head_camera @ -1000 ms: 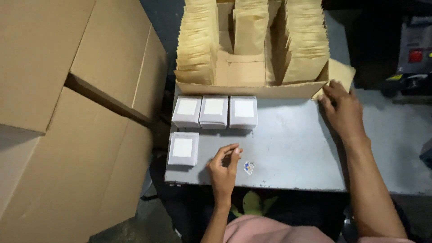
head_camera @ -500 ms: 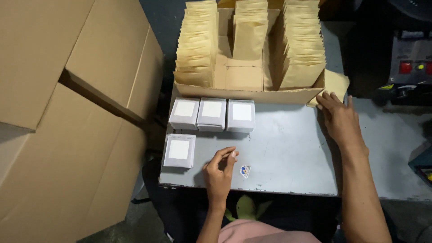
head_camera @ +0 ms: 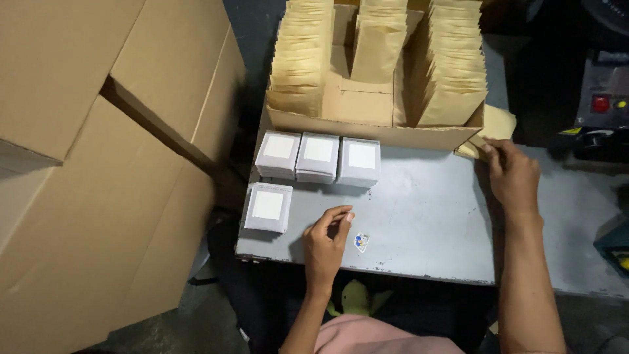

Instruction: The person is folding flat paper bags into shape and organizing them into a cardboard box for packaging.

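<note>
R hand (head_camera: 514,176), right of centre in the frame, pinches the near corner of a loose kraft paper pouch (head_camera: 495,128) lying flat at the box's right end; fingers closed on the edge, thumb hidden, so grip depth can't be told. The pouch lies up and slightly left of that hand, long axis running diagonally toward upper right, partly tucked behind the cardboard tray (head_camera: 367,133). L hand (head_camera: 325,241), lower centre, rests on the grey metal table (head_camera: 419,216) w/ fingertips curled together, holding nothing visible; it is well apart from the pouch, so the R hand is clearly nearer. A small sticker (head_camera: 361,242) sits just beside the L fingertips. Further out: four white-labelled packs (head_camera: 318,157), three in a row, one below at left. Rows of upright pouches fill the tray; big cartons (head_camera: 98,164) at frame left.
</note>
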